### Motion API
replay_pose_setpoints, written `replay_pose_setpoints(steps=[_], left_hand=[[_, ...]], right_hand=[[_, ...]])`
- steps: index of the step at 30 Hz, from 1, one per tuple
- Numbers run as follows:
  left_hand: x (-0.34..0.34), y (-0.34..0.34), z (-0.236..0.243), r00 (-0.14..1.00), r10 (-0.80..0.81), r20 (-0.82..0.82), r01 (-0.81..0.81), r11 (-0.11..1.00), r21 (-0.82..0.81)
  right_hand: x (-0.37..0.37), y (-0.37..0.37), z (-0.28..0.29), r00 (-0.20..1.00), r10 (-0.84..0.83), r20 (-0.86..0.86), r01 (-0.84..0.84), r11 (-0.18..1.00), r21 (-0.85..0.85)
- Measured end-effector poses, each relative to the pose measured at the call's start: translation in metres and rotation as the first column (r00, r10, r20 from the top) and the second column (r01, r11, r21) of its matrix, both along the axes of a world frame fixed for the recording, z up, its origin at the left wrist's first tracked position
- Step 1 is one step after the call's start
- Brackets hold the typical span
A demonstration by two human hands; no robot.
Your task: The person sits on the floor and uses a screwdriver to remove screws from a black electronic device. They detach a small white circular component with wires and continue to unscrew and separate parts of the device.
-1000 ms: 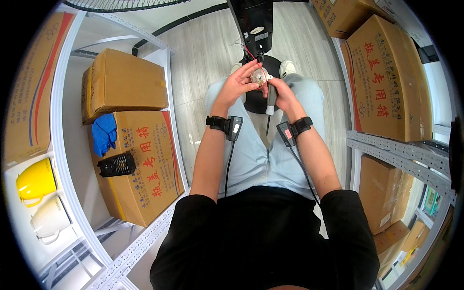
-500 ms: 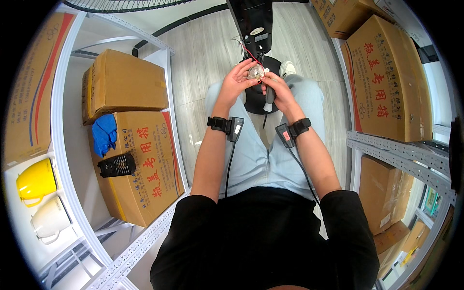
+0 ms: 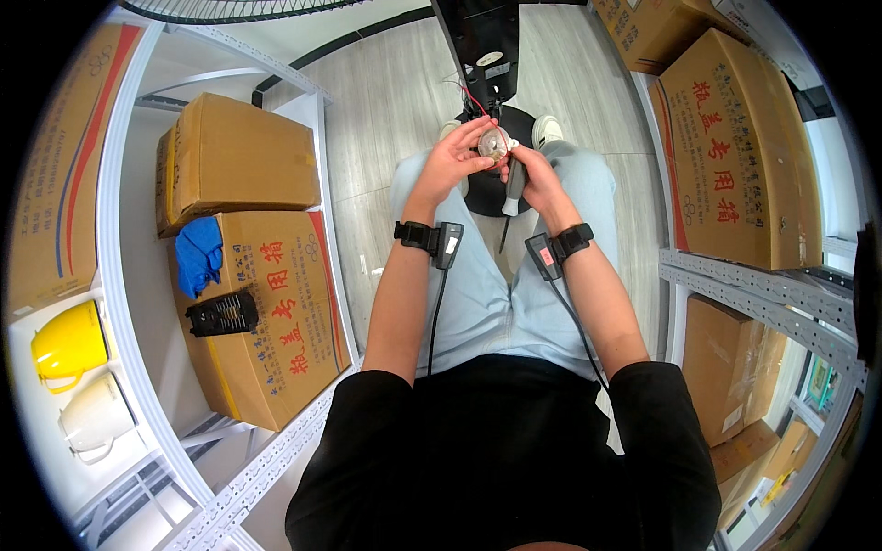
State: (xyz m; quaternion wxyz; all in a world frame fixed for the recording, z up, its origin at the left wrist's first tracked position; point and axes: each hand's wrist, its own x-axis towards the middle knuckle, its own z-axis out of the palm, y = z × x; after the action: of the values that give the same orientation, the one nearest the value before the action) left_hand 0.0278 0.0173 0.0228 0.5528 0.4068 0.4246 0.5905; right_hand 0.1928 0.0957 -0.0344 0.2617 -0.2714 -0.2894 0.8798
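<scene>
A small round part, clear and silvery [image 3: 493, 143], is held between my two hands above the black round base [image 3: 481, 200] of a stand. My left hand [image 3: 450, 167] curls its fingers and thumb round the part's left side. My right hand [image 3: 537, 179] steadies its right edge with the fingertips and also keeps a screwdriver [image 3: 514, 191] against the palm. The screwdriver's grey handle shows, and its dark shaft points back toward me. A thin red wire [image 3: 474, 98] runs from the part toward the black stand column [image 3: 481, 50]. Some right fingertips are hidden behind the part.
Shelving with cardboard boxes [image 3: 239, 156] stands on my left; a blue cloth [image 3: 199, 256] and a black slotted plastic piece [image 3: 222, 314] lie there. A yellow mug [image 3: 69, 345] and a white mug [image 3: 97, 418] are beyond. More boxes [image 3: 735, 156] fill the right shelves. A wire fan guard [image 3: 239, 9] hangs at the top.
The round part has turned so more of its face shows, and has shifted slightly right and down. The screwdriver's shaft has tilted a little in my right hand.
</scene>
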Motion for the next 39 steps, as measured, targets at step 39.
replay_pose_setpoints(steps=[39], left_hand=[[0.0,-0.001,0.0,0.997,-0.055,-0.049,0.054,0.998,-0.017]], right_hand=[[0.001,-0.001,0.009,0.999,0.03,0.034,-0.025,0.992,-0.126]])
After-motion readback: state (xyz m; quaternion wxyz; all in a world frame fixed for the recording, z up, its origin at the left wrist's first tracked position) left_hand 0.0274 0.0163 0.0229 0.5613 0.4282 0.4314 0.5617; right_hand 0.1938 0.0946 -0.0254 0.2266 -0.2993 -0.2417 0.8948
